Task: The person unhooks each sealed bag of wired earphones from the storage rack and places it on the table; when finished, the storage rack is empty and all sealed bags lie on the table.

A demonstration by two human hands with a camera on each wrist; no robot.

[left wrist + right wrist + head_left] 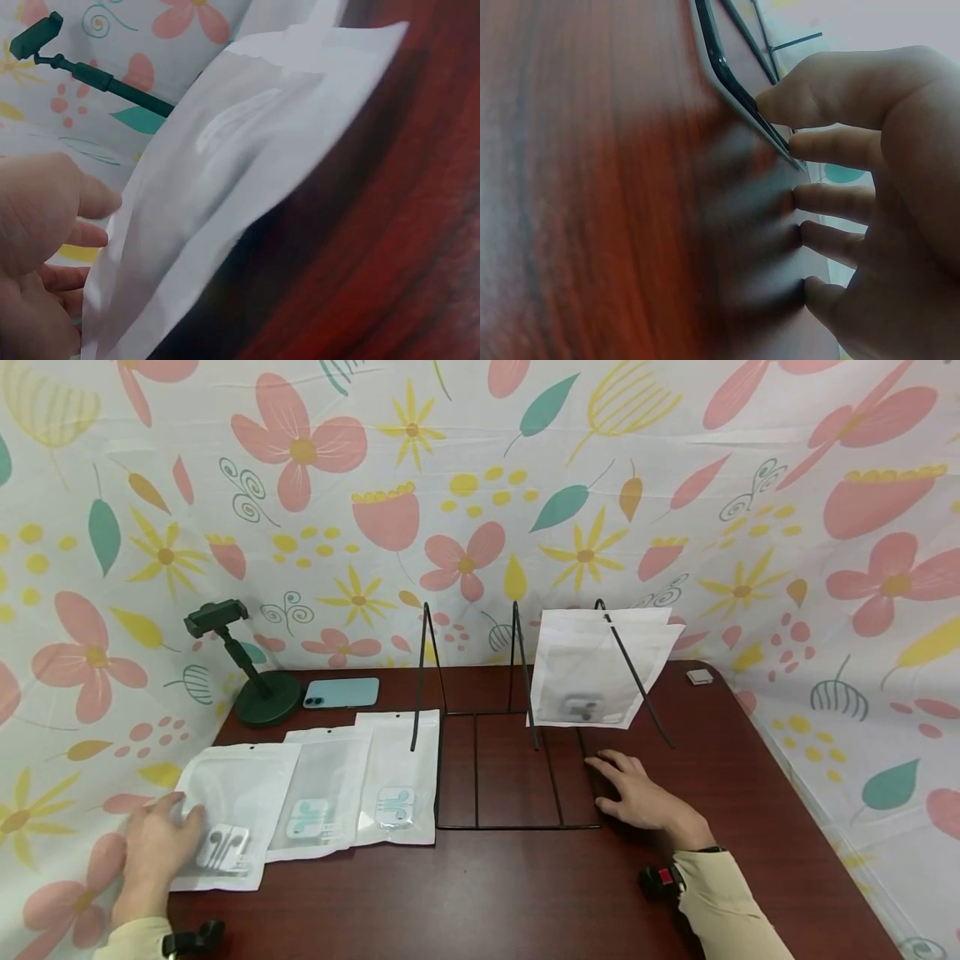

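My left hand [153,843] rests at the left edge of the leftmost white zip pouch [236,777], its thumb reaching over the edge. Wired earphones [223,847] show in this pouch's lower part. Two similar pouches overlap to its right: a middle pouch [318,777] and a right pouch [397,752], both with earphones inside. My right hand [637,789] touches the table with spread fingertips, its thumb at the base of a black wire rack [517,828]. In the right wrist view the thumb [784,105] lies against the black wire [724,71]. White pouches [600,668] hang from the rack's right hook.
A green phone stand [267,697] and a light blue phone [341,692] are at the back left. A small square item [700,677] lies at the back right corner. Flower-printed cloth [465,485] surrounds the dark wooden table [450,902].
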